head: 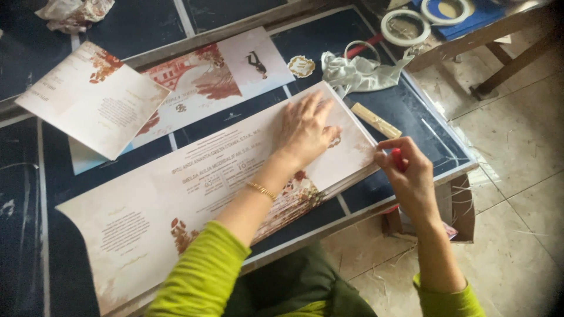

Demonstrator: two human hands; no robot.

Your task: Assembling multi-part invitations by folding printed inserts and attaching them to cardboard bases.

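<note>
- Far left, upper corner: crumpled paper wad [73, 13] on the dark table top [23, 176].
- Just right of it: folded printed card [94, 100], cream with rust-red leaves, tilted, overlapping a second opened card [205, 76] that shows a red bridge drawing and a small dark figure.
- Across the middle: long stack of unfolded cards [176, 199], cream with rust motifs, lying diagonally from lower left to upper right, near end reaching the table's front edge.
- On the stack's right end: left hand [305, 129], flat, palm down, fingers spread apart, pressing the top sheet; thin gold bracelet [261, 190] at the wrist, green sleeve below.
- Above the hand: small oval gold-rimmed sticker [301, 66] and crumpled silvery plastic wrap [358, 73].
- Beside the stack's right edge: pale wooden stick [376, 120], lying flat.
- At the stack's right corner: right hand [411, 176], fingers curled together around a small red tool [398, 158], tip touching the sheet edge.
- Top right: two tape rolls [405, 26] on a wooden bench.
</note>
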